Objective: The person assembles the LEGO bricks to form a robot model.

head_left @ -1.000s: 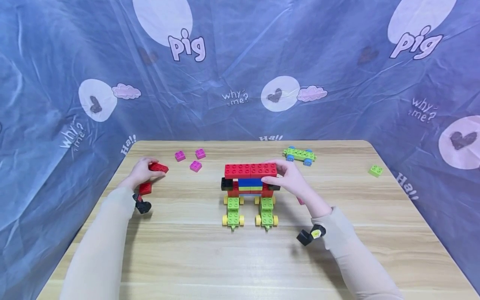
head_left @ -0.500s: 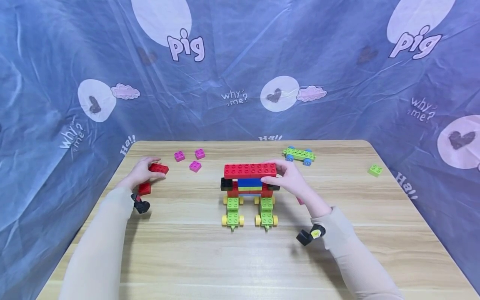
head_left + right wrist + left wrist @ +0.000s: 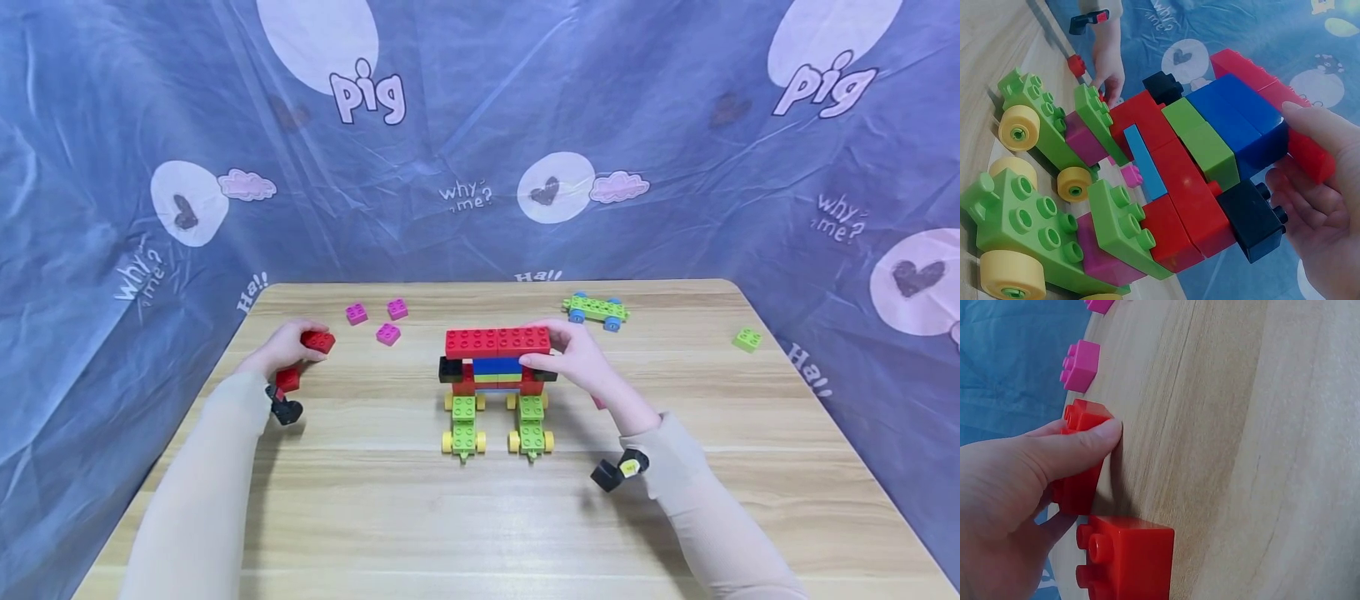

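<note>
At the table's left, my left hand [image 3: 283,348] pinches a red brick [image 3: 320,342]. Its thumb lies along the near side in the left wrist view, and some fingers are hidden behind. Another red brick [image 3: 1141,559] sits just nearer. My right hand [image 3: 573,358] grips the right end of the red top row [image 3: 497,342] of a brick build, thumb in front. Below that row come blue bricks [image 3: 1235,115], green bricks [image 3: 1200,140], red bricks [image 3: 1166,169] and black bricks [image 3: 1250,219] at the sides. Two green wheeled bases [image 3: 464,433] with yellow wheels carry the build.
Several pink bricks [image 3: 387,334] lie at the back left. A green wheeled base [image 3: 596,308] with blue wheels stands at the back, right of the build. Far right lies a green brick [image 3: 747,339]. A blue printed cloth [image 3: 465,233] surrounds the wooden table [image 3: 480,525].
My left hand and its red brick have shifted very slightly. The right hand keeps its grip on the build, and the head view has drifted a little.
</note>
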`<action>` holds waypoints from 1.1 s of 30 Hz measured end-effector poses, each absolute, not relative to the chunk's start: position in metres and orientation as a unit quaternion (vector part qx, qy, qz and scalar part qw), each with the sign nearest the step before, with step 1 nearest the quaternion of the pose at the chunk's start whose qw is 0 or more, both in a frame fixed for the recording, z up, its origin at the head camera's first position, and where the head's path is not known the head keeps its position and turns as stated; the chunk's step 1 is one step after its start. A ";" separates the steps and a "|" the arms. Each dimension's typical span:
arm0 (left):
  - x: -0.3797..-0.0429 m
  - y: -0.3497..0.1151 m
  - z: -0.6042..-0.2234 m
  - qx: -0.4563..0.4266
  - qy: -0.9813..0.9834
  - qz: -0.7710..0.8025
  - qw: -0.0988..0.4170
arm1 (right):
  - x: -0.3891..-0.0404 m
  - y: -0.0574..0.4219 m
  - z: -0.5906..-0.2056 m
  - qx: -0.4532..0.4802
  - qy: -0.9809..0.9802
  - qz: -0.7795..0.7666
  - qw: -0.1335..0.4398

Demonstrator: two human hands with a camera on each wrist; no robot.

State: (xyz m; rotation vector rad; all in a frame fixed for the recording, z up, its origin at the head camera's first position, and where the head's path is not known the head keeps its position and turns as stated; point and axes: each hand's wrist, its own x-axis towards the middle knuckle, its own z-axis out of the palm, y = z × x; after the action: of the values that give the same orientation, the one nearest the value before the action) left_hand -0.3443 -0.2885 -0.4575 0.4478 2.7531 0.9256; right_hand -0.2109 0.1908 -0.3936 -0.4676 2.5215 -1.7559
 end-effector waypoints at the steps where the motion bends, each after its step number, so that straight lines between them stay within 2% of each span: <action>1: -0.344 -0.288 -0.457 0.153 0.933 0.311 0.100 | -0.211 0.191 -0.394 -0.150 0.811 -0.565 0.017; 13: -0.341 -0.289 -0.453 0.135 0.939 0.298 0.102 | -0.211 0.190 -0.396 -0.142 0.805 -0.576 0.025; 27: -0.339 -0.285 -0.436 0.117 0.942 0.307 0.068 | -0.212 0.190 -0.397 -0.148 0.799 -0.583 0.024; 33: -0.335 -0.269 -0.417 0.141 0.944 0.297 0.036 | -0.213 0.190 -0.399 -0.147 0.798 -0.585 0.023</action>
State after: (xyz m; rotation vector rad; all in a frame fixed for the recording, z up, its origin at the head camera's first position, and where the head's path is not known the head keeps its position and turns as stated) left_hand -0.3352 -0.2692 -0.4166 0.4321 2.8993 0.9121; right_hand -0.2130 0.1901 -0.3991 -0.4539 2.4688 -1.8099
